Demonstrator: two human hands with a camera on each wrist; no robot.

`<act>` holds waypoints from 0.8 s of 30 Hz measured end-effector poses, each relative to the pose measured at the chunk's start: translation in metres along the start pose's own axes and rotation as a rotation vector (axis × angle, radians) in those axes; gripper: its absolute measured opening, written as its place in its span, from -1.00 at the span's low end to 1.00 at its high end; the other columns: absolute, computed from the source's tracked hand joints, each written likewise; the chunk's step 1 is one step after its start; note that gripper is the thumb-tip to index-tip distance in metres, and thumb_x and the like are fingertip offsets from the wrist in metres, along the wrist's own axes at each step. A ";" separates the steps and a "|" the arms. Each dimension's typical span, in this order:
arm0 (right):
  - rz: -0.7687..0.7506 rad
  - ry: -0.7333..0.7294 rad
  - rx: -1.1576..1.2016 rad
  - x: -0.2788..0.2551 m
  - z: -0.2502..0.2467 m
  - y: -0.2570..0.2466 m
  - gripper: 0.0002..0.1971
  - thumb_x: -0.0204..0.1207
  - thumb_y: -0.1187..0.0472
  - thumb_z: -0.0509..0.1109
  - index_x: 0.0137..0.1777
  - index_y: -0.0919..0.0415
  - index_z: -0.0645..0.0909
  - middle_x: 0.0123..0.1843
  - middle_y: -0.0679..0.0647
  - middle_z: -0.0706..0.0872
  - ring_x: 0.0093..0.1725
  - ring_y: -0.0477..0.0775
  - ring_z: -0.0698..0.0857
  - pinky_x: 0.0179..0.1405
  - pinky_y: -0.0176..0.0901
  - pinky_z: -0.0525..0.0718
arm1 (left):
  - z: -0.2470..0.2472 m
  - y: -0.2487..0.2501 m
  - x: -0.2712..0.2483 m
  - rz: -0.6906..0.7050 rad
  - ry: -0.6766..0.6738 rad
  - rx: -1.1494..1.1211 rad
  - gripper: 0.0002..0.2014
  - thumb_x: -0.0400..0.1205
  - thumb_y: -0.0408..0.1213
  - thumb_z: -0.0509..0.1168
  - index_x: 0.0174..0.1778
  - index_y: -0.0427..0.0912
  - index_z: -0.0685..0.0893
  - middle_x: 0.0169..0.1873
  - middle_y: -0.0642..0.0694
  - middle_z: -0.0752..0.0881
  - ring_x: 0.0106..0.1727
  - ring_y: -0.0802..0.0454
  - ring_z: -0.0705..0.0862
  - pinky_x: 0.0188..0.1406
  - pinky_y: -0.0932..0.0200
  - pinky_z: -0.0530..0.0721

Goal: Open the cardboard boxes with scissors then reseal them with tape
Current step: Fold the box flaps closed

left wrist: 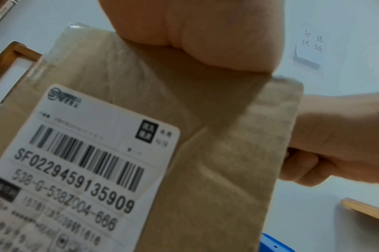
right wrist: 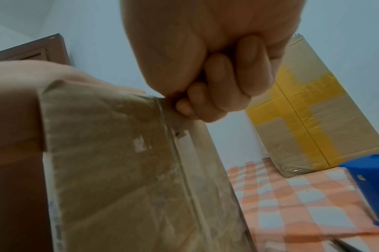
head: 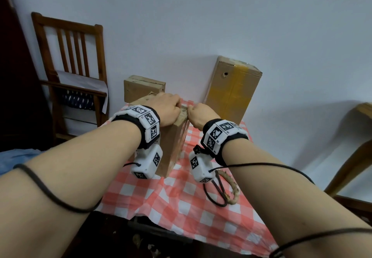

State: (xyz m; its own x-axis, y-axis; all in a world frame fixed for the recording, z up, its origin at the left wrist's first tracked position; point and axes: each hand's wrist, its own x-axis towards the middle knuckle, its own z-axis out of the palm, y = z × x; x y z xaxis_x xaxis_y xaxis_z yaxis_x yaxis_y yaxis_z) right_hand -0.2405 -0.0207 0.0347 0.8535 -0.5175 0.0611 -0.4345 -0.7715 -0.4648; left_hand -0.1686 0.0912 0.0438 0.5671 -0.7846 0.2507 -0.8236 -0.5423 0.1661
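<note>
From the head view, a box stands upright on the checked cloth, the left hand laid over its top and the right hand clenched at its top right edge, while scissors lie on the cloth near the right wrist and two more boxes, a small box and a tall box with yellow tape, stand against the wall. The left wrist view shows the left hand's heel pressing the box's top above a shipping label, though I cannot tell how its fingers lie. The right wrist view shows the right hand's curled fingers pinching a tape strip at the box's top corner.
</note>
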 end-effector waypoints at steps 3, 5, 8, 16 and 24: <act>-0.023 -0.053 -0.031 -0.003 -0.001 0.002 -0.68 0.70 0.32 -0.04 -0.25 0.26 0.42 -0.27 0.18 0.64 -0.27 0.14 0.57 -0.26 -0.06 0.57 | 0.000 0.001 0.000 -0.005 0.009 0.002 -0.77 0.67 -0.26 0.04 0.16 -0.07 0.53 0.21 -0.11 0.61 0.26 -0.08 0.48 0.09 0.04 0.40; -0.054 -0.093 0.021 -0.012 0.000 0.001 -0.57 0.74 0.17 -0.11 -0.26 0.26 0.47 -0.34 0.18 0.64 -0.41 0.11 0.56 -0.36 -0.10 0.60 | 0.001 0.001 0.000 -0.008 0.014 0.000 -0.81 0.67 -0.25 0.05 0.12 -0.05 0.52 0.21 -0.10 0.61 0.25 -0.08 0.48 0.05 0.06 0.36; -0.090 -0.145 0.068 -0.022 0.001 -0.002 -0.56 0.72 0.24 -0.13 -0.34 0.25 0.44 -0.40 0.14 0.57 -0.46 0.09 0.51 -0.44 -0.16 0.49 | 0.003 0.000 0.002 -0.014 0.013 -0.006 -0.82 0.66 -0.25 0.05 0.09 -0.03 0.52 0.22 -0.10 0.62 0.27 -0.08 0.48 0.12 0.03 0.41; 0.141 -0.009 0.362 -0.008 -0.015 0.003 -0.71 0.56 0.00 0.36 0.05 0.25 0.63 -0.11 0.05 0.58 -0.06 0.03 0.57 0.08 -0.07 0.62 | 0.002 -0.003 -0.001 -0.044 0.028 -0.020 -0.63 0.69 -0.17 0.06 0.42 -0.05 0.46 0.37 -0.11 0.56 0.37 -0.07 0.50 0.25 0.03 0.45; 0.221 0.044 0.528 0.016 0.007 -0.010 -0.84 0.49 0.22 0.46 -0.28 0.25 0.61 -0.24 0.20 0.70 -0.24 0.15 0.69 -0.04 0.08 0.75 | 0.005 -0.006 -0.001 -0.079 0.039 -0.052 -0.48 0.69 -0.12 0.05 0.60 -0.07 0.21 0.43 -0.23 0.51 0.34 -0.20 0.56 0.09 0.05 0.48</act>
State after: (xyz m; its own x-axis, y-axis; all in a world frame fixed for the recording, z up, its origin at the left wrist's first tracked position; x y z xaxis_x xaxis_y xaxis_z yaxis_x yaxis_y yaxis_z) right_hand -0.2211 -0.0188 0.0342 0.7410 -0.6691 -0.0563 -0.3892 -0.3596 -0.8481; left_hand -0.1646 0.0940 0.0376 0.6304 -0.7273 0.2713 -0.7762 -0.5849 0.2355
